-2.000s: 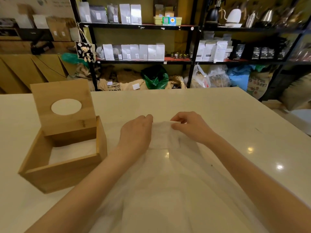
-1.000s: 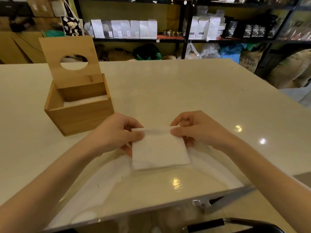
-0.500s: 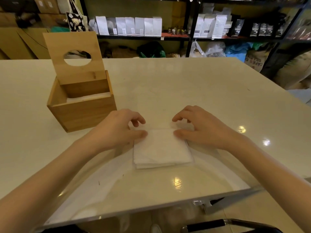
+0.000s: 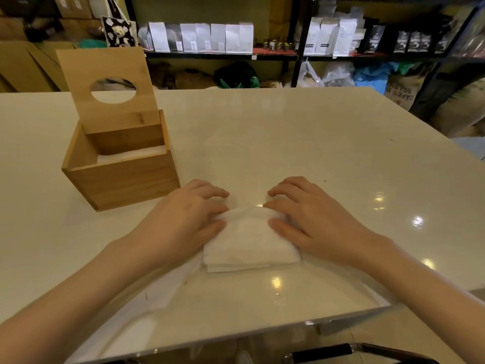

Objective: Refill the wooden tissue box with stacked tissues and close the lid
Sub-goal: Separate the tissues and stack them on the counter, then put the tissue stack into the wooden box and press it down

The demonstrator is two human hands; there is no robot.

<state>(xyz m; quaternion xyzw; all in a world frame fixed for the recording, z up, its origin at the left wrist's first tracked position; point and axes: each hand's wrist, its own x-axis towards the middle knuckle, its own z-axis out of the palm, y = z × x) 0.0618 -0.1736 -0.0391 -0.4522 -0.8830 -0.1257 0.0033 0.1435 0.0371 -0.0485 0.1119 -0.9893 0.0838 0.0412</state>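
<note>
From my head camera, my left hand [image 4: 189, 222] and right hand [image 4: 312, 219] lie palm-down on either side of the small stack of folded tissues [image 4: 249, 243], which sits on the white table [image 4: 288, 143] right in front of me, near its front edge. My fingers are spread and nearly flat, thumbs and forefingers pressing on the far corners of the stack; I am pinning it down and have not closed a grip on it. The wooden tissue box [image 4: 123, 177] stands to my left, just beyond my left hand but apart from it, its lid [image 4: 110, 88] tilted up at the back with the round opening showing, and some white tissue already inside. I judge the stack to be very light, soft and limp, with loose layers that will slide over each other and fan out at the edges, so I would pinch it from both sides at once, thumbs on top and fingers slid under the opposite edges, keeping it level and lightly squeezed on the way to the box. Against a second ago, the tissue was lifted between my pinched fingertips; half a second ago it was already down, and now my hands have flattened further and the far edge bulges slightly under the pressure. The box has not moved.
</note>
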